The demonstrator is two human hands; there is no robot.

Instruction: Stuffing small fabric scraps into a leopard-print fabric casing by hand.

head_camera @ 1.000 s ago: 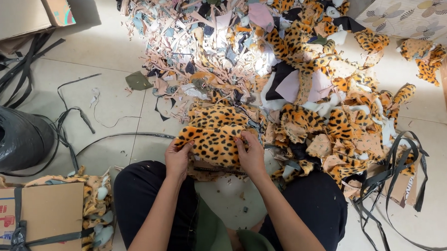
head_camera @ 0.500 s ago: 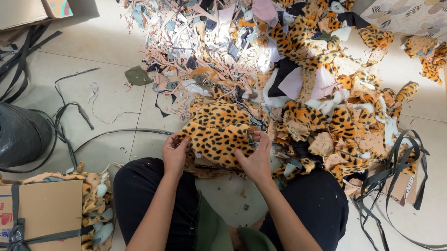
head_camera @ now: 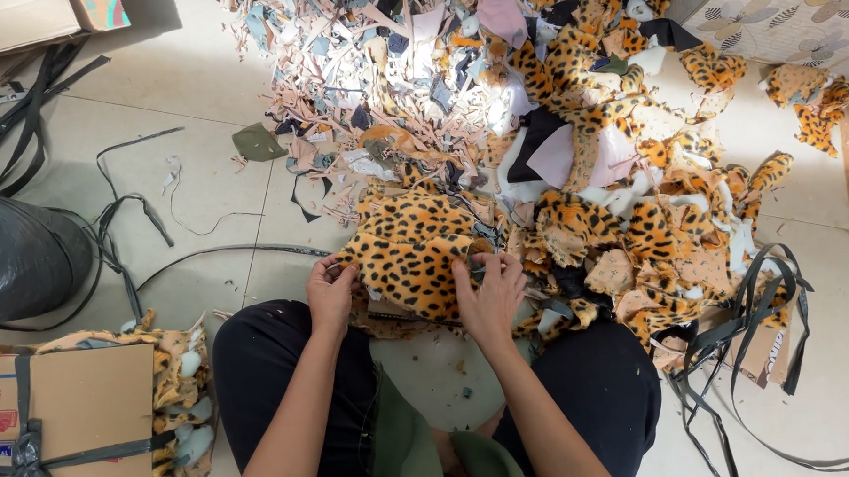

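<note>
Hands: left hand [head_camera: 330, 291] pinches the left edge of leopard-print fabric piece [head_camera: 414, 258], right hand [head_camera: 490, 293] grips its right edge | place: floor, before the knees | done: piece picked out, spread flat | left: large scrap pile [head_camera: 572, 149] unsorted beyond

Both bare forearms reach forward from the lap. The left hand [head_camera: 330, 293] is curled, fingers pinched closed (thumb tucked under). The right hand [head_camera: 490, 293] lies palm-down, fingers bent and gripping.
</note>
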